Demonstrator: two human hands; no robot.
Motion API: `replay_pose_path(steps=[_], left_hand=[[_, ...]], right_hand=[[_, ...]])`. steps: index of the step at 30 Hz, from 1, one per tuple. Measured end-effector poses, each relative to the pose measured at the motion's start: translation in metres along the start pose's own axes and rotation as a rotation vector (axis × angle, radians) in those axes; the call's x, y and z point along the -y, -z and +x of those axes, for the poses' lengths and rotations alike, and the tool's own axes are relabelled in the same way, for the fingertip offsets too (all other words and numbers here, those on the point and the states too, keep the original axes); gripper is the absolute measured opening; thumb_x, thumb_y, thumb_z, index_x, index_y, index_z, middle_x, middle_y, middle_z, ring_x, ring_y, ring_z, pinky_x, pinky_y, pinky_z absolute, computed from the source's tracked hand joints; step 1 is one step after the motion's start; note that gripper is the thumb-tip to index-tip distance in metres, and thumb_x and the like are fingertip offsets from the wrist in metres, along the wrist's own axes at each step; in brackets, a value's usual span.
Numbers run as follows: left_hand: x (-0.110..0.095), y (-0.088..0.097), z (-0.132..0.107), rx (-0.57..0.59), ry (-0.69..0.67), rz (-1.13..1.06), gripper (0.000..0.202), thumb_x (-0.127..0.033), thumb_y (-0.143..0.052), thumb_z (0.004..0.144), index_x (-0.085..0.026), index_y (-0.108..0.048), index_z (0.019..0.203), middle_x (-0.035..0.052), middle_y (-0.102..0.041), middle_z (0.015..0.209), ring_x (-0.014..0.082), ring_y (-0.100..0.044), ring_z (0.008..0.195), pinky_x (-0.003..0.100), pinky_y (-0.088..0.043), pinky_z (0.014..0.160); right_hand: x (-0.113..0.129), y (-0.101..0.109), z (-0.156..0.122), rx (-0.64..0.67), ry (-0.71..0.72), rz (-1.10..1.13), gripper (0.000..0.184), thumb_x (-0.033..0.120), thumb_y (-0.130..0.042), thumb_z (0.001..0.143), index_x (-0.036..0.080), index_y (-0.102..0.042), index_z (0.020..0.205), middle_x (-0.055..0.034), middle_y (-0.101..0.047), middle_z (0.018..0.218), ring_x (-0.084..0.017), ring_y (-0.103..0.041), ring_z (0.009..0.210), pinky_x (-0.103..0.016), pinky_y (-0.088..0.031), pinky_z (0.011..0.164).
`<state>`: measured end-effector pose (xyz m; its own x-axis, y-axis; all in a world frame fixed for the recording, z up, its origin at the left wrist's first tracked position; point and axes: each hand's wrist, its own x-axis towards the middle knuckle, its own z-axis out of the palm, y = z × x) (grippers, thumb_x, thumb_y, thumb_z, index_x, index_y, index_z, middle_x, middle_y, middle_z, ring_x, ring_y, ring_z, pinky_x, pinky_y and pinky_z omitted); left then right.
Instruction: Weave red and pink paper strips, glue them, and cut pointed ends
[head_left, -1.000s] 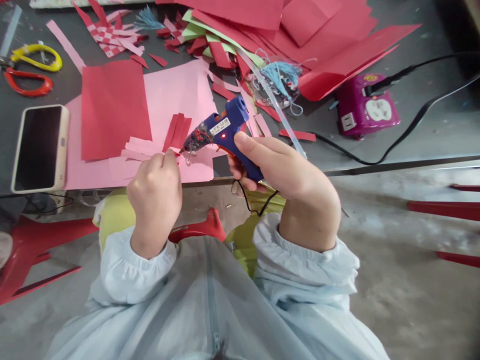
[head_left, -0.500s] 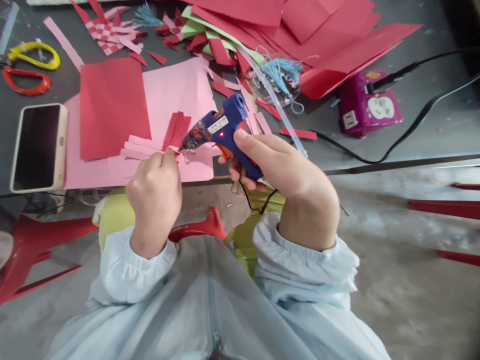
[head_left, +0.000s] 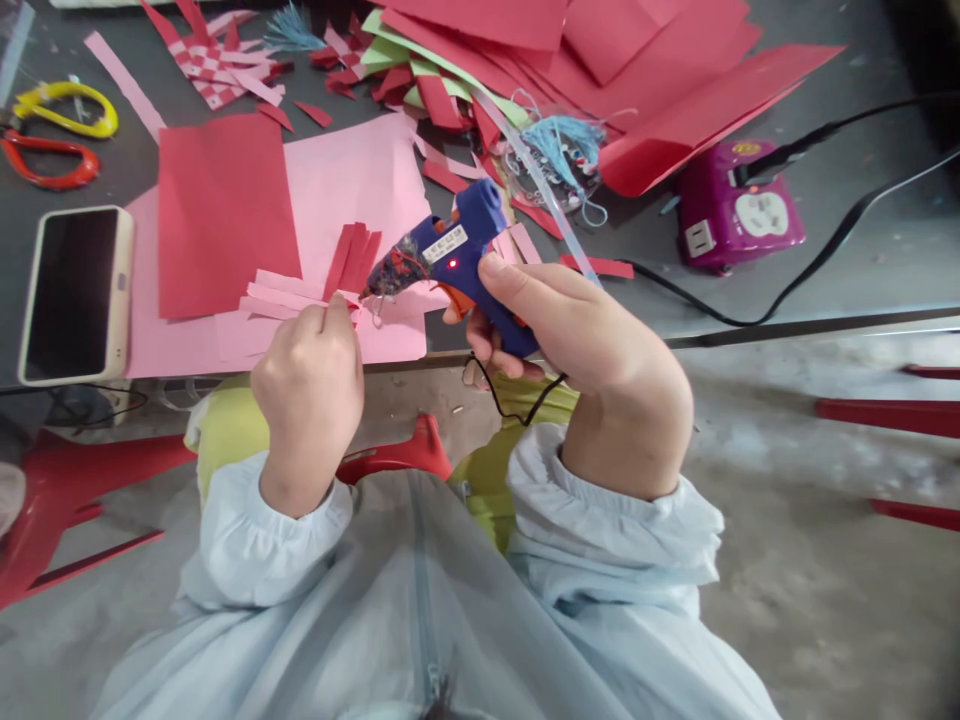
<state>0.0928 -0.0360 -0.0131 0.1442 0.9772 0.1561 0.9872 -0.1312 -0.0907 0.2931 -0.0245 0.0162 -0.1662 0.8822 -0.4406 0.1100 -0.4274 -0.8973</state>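
Note:
My right hand (head_left: 555,310) is wrapped round the handle of a blue hot glue gun (head_left: 480,235), whose small red light is lit. The gun's nozzle points left and its tip is right by the fingertips of my left hand (head_left: 309,370). That hand is closed, pinching the paper strips at their edge. Pink paper strips (head_left: 274,292) fan out to the left from it, and red paper strips (head_left: 351,258) stick up beyond it. The pinched ends are partly hidden by my fingers. Underneath lie a pink sheet (head_left: 352,180) and a red sheet (head_left: 225,215).
A phone (head_left: 75,295) and scissors (head_left: 56,160) are at the left. Red paper (head_left: 652,80), a blue tassel (head_left: 562,145) and a woven paper piece (head_left: 217,65) lie farther back. The glue gun's cord hangs below my right hand. A purple power adapter (head_left: 739,215) stands right.
My right hand and the glue gun have shifted slightly to the right. My left hand stays in place on the paper strips.

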Motion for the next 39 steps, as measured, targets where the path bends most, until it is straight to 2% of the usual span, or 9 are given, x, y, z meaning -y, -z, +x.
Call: replay_pose_path(steps=[6,9,11,13,17,22,28,35,39], left_hand=[[-0.0006,-0.0024,-0.0009,-0.048,-0.014,0.032,0.053,-0.021,-0.041,0.097,-0.019,-0.049,0.149,0.0077,-0.069,0.082,0.0229,-0.065,0.074,0.033,-0.040,0.054],[-0.0019,-0.0012,-0.0015,-0.081,0.009,0.039,0.060,-0.024,-0.040,0.097,-0.021,-0.035,0.157,0.0047,-0.066,0.074,0.0211,-0.062,0.068,0.032,-0.038,0.054],[-0.0022,-0.0006,-0.0019,-0.084,0.004,0.028,0.056,-0.025,-0.039,0.098,-0.018,-0.040,0.154,0.0054,-0.067,0.075,0.0215,-0.062,0.070,0.032,-0.037,0.055],[-0.0019,-0.0006,-0.0020,-0.066,-0.008,0.017,0.047,-0.024,-0.038,0.098,-0.017,-0.055,0.141,0.0070,-0.068,0.079,0.0217,-0.063,0.074,0.032,-0.036,0.055],[-0.0007,-0.0013,-0.0021,-0.037,-0.005,-0.022,0.036,-0.022,-0.043,0.095,-0.019,-0.070,0.120,0.0076,-0.069,0.083,0.0211,-0.063,0.077,0.031,-0.034,0.056],[-0.0006,-0.0007,-0.0028,-0.044,-0.033,-0.016,0.035,-0.022,-0.045,0.096,-0.018,-0.073,0.118,0.0089,-0.068,0.084,0.0226,-0.063,0.078,0.033,-0.033,0.056],[-0.0014,0.0017,-0.0033,-0.013,-0.037,-0.022,0.035,-0.021,-0.044,0.097,-0.019,-0.073,0.116,0.0098,-0.067,0.084,0.0241,-0.063,0.081,0.034,-0.032,0.055],[-0.0007,0.0017,-0.0033,-0.031,-0.089,0.055,0.037,-0.021,-0.043,0.098,-0.020,-0.073,0.118,0.0091,-0.068,0.084,0.0239,-0.064,0.080,0.034,-0.031,0.052],[-0.0006,0.0014,-0.0026,-0.046,-0.110,0.067,0.036,-0.021,-0.044,0.097,-0.020,-0.074,0.117,0.0097,-0.069,0.084,0.0248,-0.065,0.080,0.035,-0.031,0.049]], right_hand=[[0.0021,0.0054,-0.0015,-0.119,-0.019,0.066,0.049,0.047,-0.035,0.105,0.022,-0.066,0.075,0.0049,-0.060,0.055,-0.002,-0.044,0.035,-0.018,-0.025,0.035],[-0.0004,0.0052,0.0002,-0.208,0.061,0.107,0.049,0.048,-0.036,0.104,0.021,-0.064,0.074,0.0042,-0.061,0.056,-0.002,-0.044,0.035,-0.018,-0.024,0.034],[-0.0022,0.0046,0.0009,-0.249,0.140,0.136,0.047,0.049,-0.040,0.103,0.020,-0.061,0.073,0.0029,-0.060,0.057,-0.002,-0.044,0.036,-0.018,-0.024,0.033],[-0.0031,0.0044,0.0009,-0.278,0.191,0.157,0.046,0.052,-0.044,0.101,0.019,-0.060,0.073,0.0020,-0.059,0.058,-0.003,-0.044,0.037,-0.017,-0.023,0.033],[-0.0038,0.0057,0.0007,-0.336,0.174,0.127,0.046,0.052,-0.043,0.102,0.018,-0.061,0.078,0.0011,-0.058,0.061,-0.003,-0.045,0.039,-0.018,-0.024,0.035],[-0.0051,0.0084,0.0014,-0.360,0.162,0.098,0.046,0.050,-0.041,0.103,0.019,-0.060,0.076,0.0017,-0.058,0.061,-0.003,-0.044,0.039,-0.016,-0.025,0.034],[-0.0025,0.0086,-0.0004,-0.363,0.166,0.096,0.058,0.067,-0.044,0.097,0.018,-0.059,0.068,0.0021,-0.055,0.055,-0.003,-0.040,0.037,-0.015,-0.027,0.033],[-0.0029,0.0101,-0.0019,-0.326,0.173,0.152,0.055,0.066,-0.048,0.094,0.018,-0.063,0.072,-0.0010,-0.059,0.060,-0.005,-0.043,0.040,-0.017,-0.019,0.033],[-0.0002,0.0084,-0.0050,-0.345,0.171,0.133,0.054,0.062,-0.052,0.094,0.019,-0.055,0.062,-0.0025,-0.056,0.059,-0.007,-0.044,0.042,-0.021,-0.019,0.035]])
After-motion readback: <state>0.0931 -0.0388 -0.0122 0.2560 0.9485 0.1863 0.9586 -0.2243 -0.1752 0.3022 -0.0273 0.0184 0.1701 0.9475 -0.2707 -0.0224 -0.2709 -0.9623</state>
